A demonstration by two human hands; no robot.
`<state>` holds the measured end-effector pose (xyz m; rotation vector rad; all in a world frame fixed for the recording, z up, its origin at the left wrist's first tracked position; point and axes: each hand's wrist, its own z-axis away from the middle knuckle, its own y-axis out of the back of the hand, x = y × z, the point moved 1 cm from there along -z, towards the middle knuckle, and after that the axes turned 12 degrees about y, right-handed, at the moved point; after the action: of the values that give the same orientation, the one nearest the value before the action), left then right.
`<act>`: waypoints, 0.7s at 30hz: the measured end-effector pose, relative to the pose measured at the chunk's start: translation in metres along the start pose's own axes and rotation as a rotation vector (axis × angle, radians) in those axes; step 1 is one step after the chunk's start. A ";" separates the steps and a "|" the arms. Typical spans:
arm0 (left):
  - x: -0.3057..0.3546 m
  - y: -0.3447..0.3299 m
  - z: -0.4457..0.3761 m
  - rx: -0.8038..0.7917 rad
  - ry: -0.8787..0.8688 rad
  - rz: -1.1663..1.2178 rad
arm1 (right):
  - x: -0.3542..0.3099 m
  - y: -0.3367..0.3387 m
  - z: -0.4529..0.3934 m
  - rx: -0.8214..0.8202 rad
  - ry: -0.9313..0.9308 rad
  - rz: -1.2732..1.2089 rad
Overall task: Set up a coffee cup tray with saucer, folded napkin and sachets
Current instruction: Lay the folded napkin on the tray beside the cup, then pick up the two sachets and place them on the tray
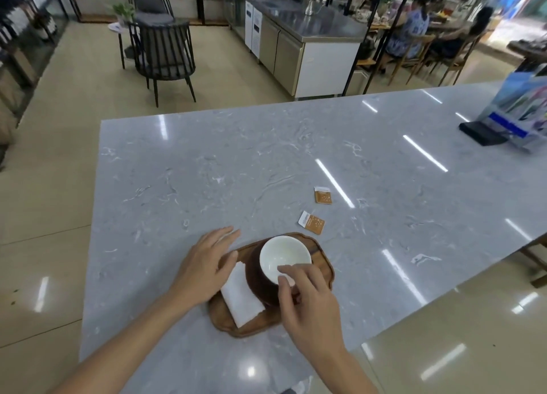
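A view looking down from the person's head onto a grey marble counter [207,171]. At the near edge sits a scalloped wooden tray [321,262]. On it stands a white coffee cup [281,256], empty, resting on a dark brown saucer [254,278] that shows only around the cup's left and near sides.

A folded white napkin [241,299] lies on the tray at about 8 o'clock from the cup, just beside the saucer's left edge and angled toward the person.

The right hand [310,308] reaches in from 5 o'clock. Its thumb and forefinger pinch the cup's near rim, with the other fingers curled loosely over the saucer's near edge. The left hand [204,265] comes in from 7 o'clock, fingers spread and flat, holding nothing. Its thumb rests at the napkin's far corner, and the fingers hover over the tray's left rim and the counter beyond.

Two orange and white sachets remain on the counter, off the tray. The nearer sachet [311,222] lies at 1 o'clock from the cup, just past the tray's far rim. The farther sachet [322,195] lies beyond it, near 12 to 1 o'clock.

The step in hand appears to be seating the cup on the saucer. To do it well, keep the pinch light, centre the cup, and let the left hand steady the tray and napkin so that nothing slides. The sachets should follow, going onto the bare wood at the right.
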<state>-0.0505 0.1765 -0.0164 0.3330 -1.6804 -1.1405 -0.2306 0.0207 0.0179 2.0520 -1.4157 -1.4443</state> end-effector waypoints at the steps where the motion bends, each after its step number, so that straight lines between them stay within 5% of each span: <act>1: 0.002 0.001 -0.010 -0.008 0.020 0.010 | 0.010 0.010 -0.014 0.008 -0.012 0.008; 6: 0.025 -0.006 -0.065 -0.053 0.087 0.100 | 0.085 0.034 -0.080 -0.027 -0.088 0.039; 15: 0.071 -0.064 -0.139 -0.234 0.318 0.213 | 0.206 0.005 -0.150 -0.558 -0.201 0.096; 21: 0.086 -0.092 -0.163 -0.397 0.378 0.173 | 0.229 -0.012 -0.176 -0.728 -0.184 0.039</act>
<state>0.0244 -0.0143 -0.0368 0.1359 -1.1026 -1.1665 -0.0709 -0.2132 -0.0387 1.4505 -0.7860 -1.8153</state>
